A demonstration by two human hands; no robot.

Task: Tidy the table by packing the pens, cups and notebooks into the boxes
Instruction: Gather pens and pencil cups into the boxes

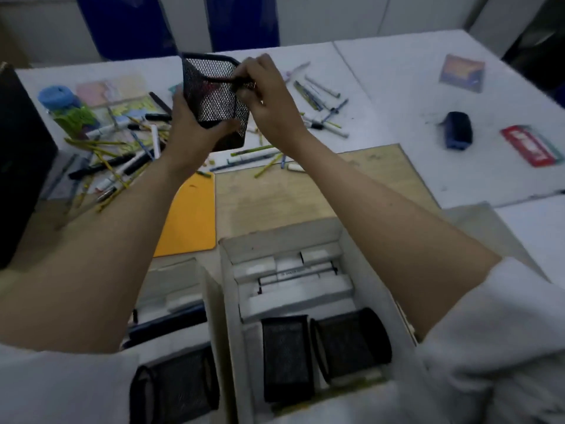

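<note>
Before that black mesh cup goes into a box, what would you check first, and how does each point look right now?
1. Left hand grips the mesh pen cup from below: ok.
2. Right hand pinches something dark at the cup's rim: ok, but what it is: cannot tell.
3. Cup emptied: cannot tell.
4. Right-hand box has spare room: not ok, two mesh cups and white packs nearly fill it.
5. Loose pens cleared: not ok.

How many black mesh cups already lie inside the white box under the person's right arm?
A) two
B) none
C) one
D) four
A: two black mesh cups, one beside the other, lie on their sides at the near end of the white box, while the left hand and right hand hold another mesh cup above the table.
</note>
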